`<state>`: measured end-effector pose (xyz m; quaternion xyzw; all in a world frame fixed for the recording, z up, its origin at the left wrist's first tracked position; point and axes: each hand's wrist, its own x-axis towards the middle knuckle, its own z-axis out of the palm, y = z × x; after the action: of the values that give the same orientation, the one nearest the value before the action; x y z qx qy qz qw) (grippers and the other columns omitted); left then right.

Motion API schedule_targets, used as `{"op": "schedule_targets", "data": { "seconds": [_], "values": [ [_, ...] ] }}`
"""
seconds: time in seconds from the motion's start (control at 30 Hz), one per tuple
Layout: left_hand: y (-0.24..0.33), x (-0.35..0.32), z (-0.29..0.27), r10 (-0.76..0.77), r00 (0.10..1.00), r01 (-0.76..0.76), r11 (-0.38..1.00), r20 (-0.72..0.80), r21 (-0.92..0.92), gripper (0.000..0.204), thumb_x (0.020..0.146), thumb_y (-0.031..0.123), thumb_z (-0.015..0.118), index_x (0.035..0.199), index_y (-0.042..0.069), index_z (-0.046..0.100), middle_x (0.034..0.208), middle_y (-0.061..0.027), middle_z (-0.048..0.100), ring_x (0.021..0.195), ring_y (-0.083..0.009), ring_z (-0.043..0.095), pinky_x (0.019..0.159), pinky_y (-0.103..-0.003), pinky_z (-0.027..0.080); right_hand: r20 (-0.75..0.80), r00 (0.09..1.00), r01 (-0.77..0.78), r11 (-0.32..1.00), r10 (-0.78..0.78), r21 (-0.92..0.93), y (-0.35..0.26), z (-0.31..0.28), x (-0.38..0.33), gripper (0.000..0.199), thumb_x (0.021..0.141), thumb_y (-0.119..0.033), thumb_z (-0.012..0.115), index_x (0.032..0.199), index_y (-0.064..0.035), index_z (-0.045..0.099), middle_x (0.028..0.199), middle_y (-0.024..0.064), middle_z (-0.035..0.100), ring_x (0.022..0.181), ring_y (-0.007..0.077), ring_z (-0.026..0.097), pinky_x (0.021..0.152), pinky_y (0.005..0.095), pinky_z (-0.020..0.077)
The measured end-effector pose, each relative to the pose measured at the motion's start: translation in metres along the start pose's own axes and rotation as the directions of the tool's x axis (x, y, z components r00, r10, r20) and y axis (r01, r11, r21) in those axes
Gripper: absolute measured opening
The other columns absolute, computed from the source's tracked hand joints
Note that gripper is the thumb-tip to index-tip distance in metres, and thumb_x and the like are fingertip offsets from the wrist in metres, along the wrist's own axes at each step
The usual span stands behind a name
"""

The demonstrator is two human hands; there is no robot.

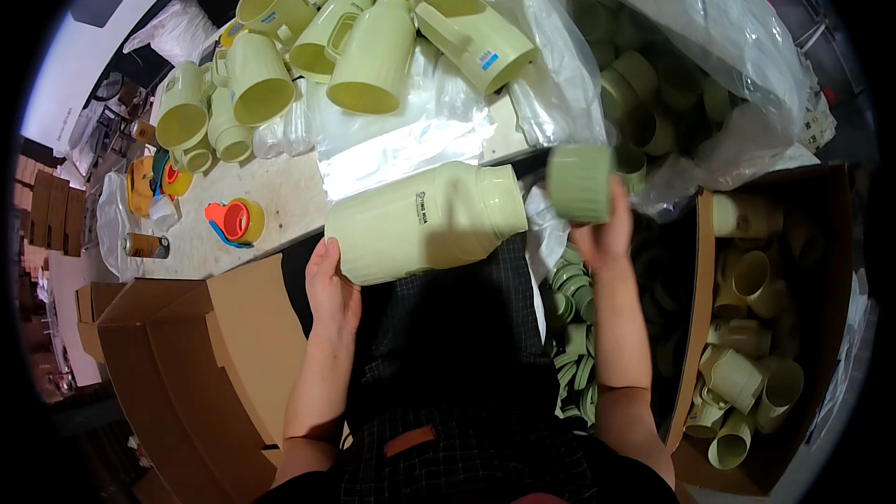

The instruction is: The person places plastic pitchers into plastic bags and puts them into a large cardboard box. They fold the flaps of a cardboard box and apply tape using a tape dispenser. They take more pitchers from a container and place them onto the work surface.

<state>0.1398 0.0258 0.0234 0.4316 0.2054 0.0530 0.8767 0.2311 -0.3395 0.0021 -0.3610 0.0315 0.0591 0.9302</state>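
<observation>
A pale green plastic flask body (pixel 397 224) lies on its side in front of me, its open neck pointing right. My left hand (pixel 329 294) grips it by the bottom end, thumb on top. To the right of the neck, and apart from it, a darker green ribbed cup-shaped lid (pixel 579 184) is held in my right hand (pixel 607 229). The fingers behind the lid are partly hidden and slightly blurred.
Pale green handled flask shells (pixel 375 61) are heaped on the table (pixel 280 201). Orange and yellow tape rolls (pixel 238 221) and a can (pixel 147 245) sit left. An opened carton (pixel 168 355) stands lower left; a carton of pale green parts (pixel 698 317) and a plastic bag of green lids (pixel 747 145) are right.
</observation>
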Motion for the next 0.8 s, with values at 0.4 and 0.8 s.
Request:
{"op": "schedule_targets", "data": {
  "seconds": [0.4,0.8],
  "values": [
    [-0.01,-0.042,-0.052,-0.268,0.963,0.264,0.96,-0.037,-0.097,0.043,0.107,0.027,0.038,0.131,-0.004,0.054,0.129,-0.0175,0.062,0.116,-0.0292,0.063,0.099,-0.044,0.052,0.759,0.593,0.805,0.202,-0.268,-0.558,0.003,0.121,-0.063,0.098,0.078,-0.068,0.068,0.142,0.003,0.048,0.14,0.0269,0.053,0.123,0.0394,0.055,0.101,0.0461,0.0449],
    [0.002,-0.096,-0.031,0.615,0.788,-0.564,0.735,-0.021,0.377,0.03,0.103,0.015,0.039,0.109,-0.005,0.061,0.109,-0.0146,0.066,0.097,-0.0233,0.063,0.089,-0.035,0.05,0.212,0.948,0.314,0.599,-0.236,-0.736,0.064,0.1,-0.093,0.072,0.096,-0.056,0.051,0.141,-0.0004,0.047,0.144,0.0177,0.046,0.124,0.0291,0.053,0.104,0.0401,0.043]
  ]
}}
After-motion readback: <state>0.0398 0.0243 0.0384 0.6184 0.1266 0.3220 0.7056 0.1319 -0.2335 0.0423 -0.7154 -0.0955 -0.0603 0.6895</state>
